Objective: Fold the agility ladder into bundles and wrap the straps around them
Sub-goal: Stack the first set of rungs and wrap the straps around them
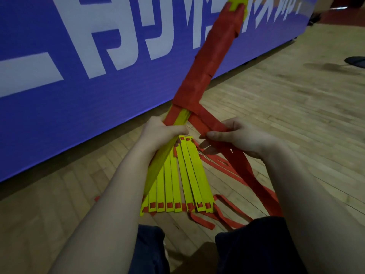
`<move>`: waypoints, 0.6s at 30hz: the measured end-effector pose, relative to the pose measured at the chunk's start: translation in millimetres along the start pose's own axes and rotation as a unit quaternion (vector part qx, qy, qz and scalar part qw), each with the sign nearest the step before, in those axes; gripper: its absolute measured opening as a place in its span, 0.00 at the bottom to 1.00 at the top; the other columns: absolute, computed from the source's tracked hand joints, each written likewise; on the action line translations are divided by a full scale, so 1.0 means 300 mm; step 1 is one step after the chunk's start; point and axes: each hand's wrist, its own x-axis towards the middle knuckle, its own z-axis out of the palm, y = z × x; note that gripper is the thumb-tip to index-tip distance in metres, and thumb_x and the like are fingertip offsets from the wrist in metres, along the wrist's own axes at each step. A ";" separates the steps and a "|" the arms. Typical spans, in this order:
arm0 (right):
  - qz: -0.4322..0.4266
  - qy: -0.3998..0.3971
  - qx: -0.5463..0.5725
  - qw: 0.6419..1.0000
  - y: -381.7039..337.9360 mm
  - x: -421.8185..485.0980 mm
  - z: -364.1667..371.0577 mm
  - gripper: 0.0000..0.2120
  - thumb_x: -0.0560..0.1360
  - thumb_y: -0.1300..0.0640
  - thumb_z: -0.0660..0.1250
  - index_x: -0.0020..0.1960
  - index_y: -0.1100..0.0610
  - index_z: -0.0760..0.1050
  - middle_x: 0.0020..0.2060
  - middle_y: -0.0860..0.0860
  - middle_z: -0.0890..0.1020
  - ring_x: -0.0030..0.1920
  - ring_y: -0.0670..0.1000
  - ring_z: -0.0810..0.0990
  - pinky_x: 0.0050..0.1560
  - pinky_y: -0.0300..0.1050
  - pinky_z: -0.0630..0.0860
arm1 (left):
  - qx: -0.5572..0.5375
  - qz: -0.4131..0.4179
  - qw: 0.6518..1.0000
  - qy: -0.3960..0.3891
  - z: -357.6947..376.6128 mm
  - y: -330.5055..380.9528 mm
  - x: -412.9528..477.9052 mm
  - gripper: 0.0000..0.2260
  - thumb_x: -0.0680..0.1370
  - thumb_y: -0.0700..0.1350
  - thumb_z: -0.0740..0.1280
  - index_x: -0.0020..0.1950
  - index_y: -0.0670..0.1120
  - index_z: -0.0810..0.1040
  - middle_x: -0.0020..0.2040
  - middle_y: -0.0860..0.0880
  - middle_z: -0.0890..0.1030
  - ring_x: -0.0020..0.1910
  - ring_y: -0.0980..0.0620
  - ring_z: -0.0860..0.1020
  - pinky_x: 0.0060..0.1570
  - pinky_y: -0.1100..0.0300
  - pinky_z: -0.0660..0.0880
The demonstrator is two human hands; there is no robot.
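writing first: the long blue banner board [79,95] behind carries huge white characters, tilted and cropped by the frame edge, and i can't read them. no brand or label shows on the ladder itself.

now the hands. the left hand [164,131] is curled round the long bundle of yellow plastic rungs [161,161], fingers closed tight on it just below the wrapping. the bundle slants up from beside the left forearm to the top of the frame. most of its upper length is bound in turns of wide red fabric strap [209,56], with yellow tips poking out at the far end. the right hand [237,137] pinches the free run of that strap between thumb and curled fingers, just beside the bundle. the strap's tail drops past the right wrist toward the knee.

underneath, on the wooden plank floor [286,115], a fan of flat yellow rungs [177,178] lies spread, red webbing threaded through slots at the near ends. loose red straps [203,221] lie tangled beside it. the left arm and the bundle hide part of the fan. dark trousers [256,246] fill the bottom, and a dark object [355,60] sits at the right edge, too cut off to name.
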 end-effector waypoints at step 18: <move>0.010 0.291 -0.088 0.953 -0.041 0.049 0.144 0.24 0.79 0.43 0.63 0.45 0.65 0.80 0.20 0.51 0.79 0.13 0.43 0.64 0.16 0.33 0.57 | 0.565 0.124 0.799 0.166 0.179 0.002 -0.076 0.15 0.81 0.49 0.64 0.65 0.47 0.66 0.56 0.44 0.81 0.56 0.42 0.81 0.40 0.54 0.65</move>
